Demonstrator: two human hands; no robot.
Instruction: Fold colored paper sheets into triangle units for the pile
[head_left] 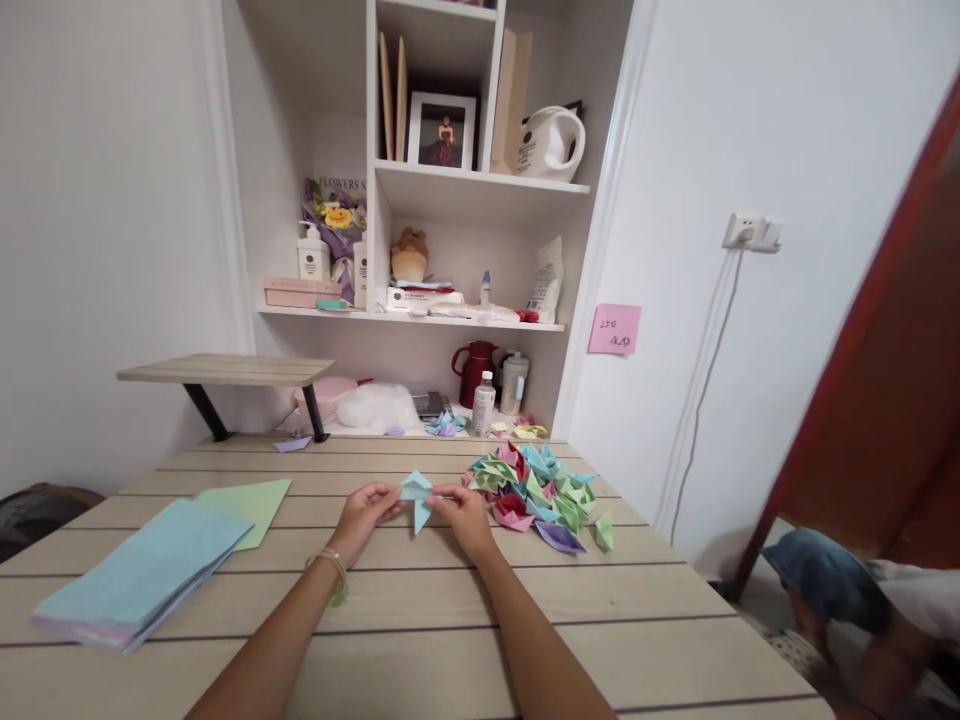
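The left hand (367,512) and right hand (462,510) pinch opposite sides of the blue paper (416,488) over the table (405,620), near the paper boats (536,490) — an uneven tug could tear its folds

The slatted table (412,602) carries stacked paper (142,575) and folded paper boats (536,490).

pink note (615,329) on wall (667,130): "250" — line below illegible | pale sheet (343,184) behind purple bouquet (337,236): "FLOWERS S" — cut off there | white pump bottle (313,258), white jug (541,152): print too small
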